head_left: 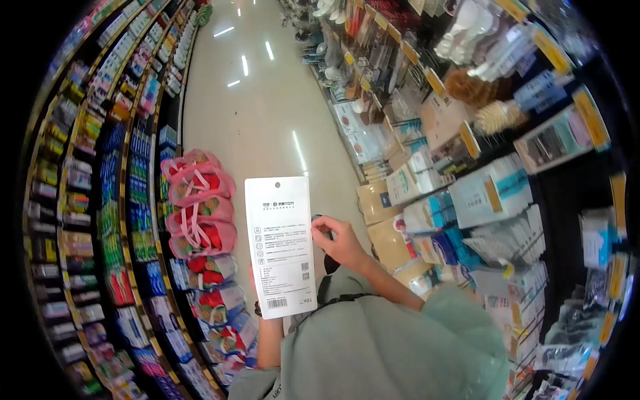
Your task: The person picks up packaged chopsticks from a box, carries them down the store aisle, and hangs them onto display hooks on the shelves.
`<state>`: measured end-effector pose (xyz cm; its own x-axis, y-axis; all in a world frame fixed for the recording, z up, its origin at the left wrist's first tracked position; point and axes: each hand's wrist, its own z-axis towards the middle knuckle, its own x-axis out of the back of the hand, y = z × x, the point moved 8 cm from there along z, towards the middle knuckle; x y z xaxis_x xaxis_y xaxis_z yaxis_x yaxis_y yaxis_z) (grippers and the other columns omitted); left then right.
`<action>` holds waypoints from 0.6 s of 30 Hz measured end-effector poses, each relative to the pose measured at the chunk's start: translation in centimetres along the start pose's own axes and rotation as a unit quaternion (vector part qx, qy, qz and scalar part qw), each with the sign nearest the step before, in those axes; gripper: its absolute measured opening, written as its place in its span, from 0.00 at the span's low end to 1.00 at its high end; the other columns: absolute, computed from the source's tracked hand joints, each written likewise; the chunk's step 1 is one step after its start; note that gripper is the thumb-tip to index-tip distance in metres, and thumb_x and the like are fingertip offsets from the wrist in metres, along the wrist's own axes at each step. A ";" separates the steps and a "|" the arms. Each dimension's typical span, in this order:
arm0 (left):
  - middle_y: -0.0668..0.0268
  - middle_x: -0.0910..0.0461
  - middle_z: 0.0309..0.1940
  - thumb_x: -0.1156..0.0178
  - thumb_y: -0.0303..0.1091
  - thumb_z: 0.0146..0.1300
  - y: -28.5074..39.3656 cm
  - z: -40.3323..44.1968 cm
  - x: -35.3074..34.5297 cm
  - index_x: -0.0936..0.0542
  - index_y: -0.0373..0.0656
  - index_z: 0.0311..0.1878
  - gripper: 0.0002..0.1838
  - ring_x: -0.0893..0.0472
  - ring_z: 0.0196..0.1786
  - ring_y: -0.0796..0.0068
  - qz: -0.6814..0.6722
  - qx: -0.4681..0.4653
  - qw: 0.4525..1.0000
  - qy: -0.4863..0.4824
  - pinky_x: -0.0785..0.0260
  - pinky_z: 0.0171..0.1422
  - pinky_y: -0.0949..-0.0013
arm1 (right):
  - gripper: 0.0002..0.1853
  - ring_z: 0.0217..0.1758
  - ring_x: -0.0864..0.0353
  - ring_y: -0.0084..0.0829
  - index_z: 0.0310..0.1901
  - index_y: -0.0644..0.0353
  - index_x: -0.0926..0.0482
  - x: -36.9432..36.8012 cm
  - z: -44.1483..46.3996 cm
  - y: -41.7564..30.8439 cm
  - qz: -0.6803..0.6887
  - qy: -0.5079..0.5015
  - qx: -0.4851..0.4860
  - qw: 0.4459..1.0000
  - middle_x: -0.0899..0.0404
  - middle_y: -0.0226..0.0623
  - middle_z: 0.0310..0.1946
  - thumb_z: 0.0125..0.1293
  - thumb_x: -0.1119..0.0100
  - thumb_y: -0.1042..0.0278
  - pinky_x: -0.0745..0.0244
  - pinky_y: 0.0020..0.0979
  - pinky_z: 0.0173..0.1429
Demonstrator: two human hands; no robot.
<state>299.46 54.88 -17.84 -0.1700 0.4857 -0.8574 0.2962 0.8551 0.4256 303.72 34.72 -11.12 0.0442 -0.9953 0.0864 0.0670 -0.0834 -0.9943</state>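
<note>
Store aisle, wide-angle view w/ black rounded edges. Pale, glossy floor (263,127) runs up the middle betw. 2 rows of shelving. L. shelves (124,193): several tiers, densely packed, appearing curved. R. shelves (565,280): dark backing, yellow tag holders (591,117), full of goods. Approx. 5 white light streaks (244,65) reflect off the shiny floor.

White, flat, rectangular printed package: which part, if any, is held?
The white, flat, rectangular printed package is held from behind near its lower left edge by the left hand, mostly hidden; the right hand is at its right edge, its grip unclear.
</note>
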 end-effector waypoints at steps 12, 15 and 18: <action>0.53 0.24 0.63 0.62 0.54 0.77 9.4 27.9 -9.0 0.31 0.37 0.70 0.32 0.20 0.59 0.58 0.021 0.047 0.998 -0.031 0.24 0.62 0.57 | 0.06 0.44 0.21 0.18 0.44 0.64 0.21 0.3 29.4 5.5 0.236 -0.060 -0.122 0.962 0.19 0.27 0.39 0.72 0.40 0.71 0.24 0.24 0.51; 0.53 0.24 0.63 0.62 0.54 0.77 9.5 34.0 -9.4 0.31 0.37 0.70 0.32 0.20 0.59 0.58 0.007 0.075 0.997 -0.019 0.24 0.62 0.57 | 0.06 0.40 0.24 0.14 0.40 0.63 0.21 1.4 34.8 7.3 0.171 -0.044 -0.161 0.971 0.21 0.22 0.35 0.72 0.40 0.69 0.27 0.22 0.46; 0.54 0.24 0.63 0.62 0.54 0.77 10.0 40.6 -9.1 0.31 0.37 0.70 0.32 0.20 0.59 0.59 -0.017 0.107 0.994 0.006 0.24 0.62 0.57 | 0.06 0.38 0.24 0.14 0.38 0.62 0.22 2.2 41.3 8.9 0.185 -0.043 -0.154 0.970 0.22 0.23 0.33 0.72 0.40 0.69 0.27 0.21 0.45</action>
<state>342.12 51.61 -17.49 -0.1949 0.4597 -0.8665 0.4831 0.8138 0.3231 345.54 33.85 -17.21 0.0913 -0.9532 -0.2881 -0.2696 0.2549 -0.9286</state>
